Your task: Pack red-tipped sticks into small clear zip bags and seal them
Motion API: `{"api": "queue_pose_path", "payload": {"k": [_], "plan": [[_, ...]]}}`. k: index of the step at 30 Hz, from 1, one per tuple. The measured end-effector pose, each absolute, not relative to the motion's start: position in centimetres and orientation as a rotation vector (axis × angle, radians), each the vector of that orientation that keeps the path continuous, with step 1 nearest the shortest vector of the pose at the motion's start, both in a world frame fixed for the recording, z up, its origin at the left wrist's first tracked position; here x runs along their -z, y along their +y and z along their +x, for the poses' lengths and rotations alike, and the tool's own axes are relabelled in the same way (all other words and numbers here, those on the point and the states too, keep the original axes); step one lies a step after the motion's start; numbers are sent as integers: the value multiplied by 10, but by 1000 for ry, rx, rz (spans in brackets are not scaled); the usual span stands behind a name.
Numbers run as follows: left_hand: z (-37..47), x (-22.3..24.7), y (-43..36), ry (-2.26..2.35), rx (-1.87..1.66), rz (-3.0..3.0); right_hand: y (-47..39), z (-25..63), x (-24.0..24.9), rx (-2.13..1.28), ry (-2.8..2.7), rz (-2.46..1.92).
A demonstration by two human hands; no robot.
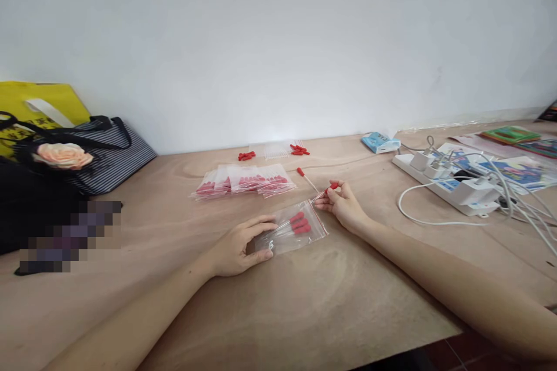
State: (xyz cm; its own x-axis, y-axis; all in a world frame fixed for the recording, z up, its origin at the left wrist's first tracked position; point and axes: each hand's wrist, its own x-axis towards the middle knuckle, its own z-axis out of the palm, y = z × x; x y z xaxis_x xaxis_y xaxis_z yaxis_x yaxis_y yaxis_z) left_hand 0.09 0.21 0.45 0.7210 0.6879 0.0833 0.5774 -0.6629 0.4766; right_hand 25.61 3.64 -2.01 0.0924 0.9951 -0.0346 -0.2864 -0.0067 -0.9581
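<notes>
My left hand [241, 243] holds the closed end of a clear zip-lock bag [282, 243], thumb below and fingers above. Inside the bag lie several glass droppers with red rubber bulbs [300, 223], bulbs toward the zip opening. At that opening, my right hand [342, 206] pinches another dropper [331, 187] by its red bulb, its thin tube pointing down and left toward the bag. Just behind my right hand, a loose dropper [300, 172] rests on the table.
Filled zip bags [243, 179] overlap in a row behind my hands. Farther back are loose red bulbs [246, 156] and thin clear tubes [277, 151]. A power strip [452, 188] with tangled white cables and a blue packet [380, 142] stand right; a striped bag [115, 156] stands left.
</notes>
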Motion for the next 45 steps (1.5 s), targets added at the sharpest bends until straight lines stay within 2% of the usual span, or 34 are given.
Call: {"api": "queue_pose_path", "payload": {"k": [5, 16, 26, 35, 38, 41, 45], "plan": [[0, -4, 2, 955, -351, 2506, 27, 250, 27, -1330, -1094, -973], [1, -6, -1, 1033, -369, 2480, 28, 256, 19, -1577, -1344, -1187], [2, -7, -1, 1009, -386, 2486, 31, 243, 24, -1283, -1325, -1301], [1, -6, 0, 1007, -373, 2491, 29, 246, 24, -1459, -1450, -1261], [1, -5, 0, 1009, -369, 2496, 41, 255, 23, -1222, -1480, -1386], [1, -4, 1, 1003, -367, 2504, 65, 267, 19, -702, -1638, -1576], [-1, -4, 1, 963, -338, 2527, 100, 268, 13, -562, -1667, -1716]]}}
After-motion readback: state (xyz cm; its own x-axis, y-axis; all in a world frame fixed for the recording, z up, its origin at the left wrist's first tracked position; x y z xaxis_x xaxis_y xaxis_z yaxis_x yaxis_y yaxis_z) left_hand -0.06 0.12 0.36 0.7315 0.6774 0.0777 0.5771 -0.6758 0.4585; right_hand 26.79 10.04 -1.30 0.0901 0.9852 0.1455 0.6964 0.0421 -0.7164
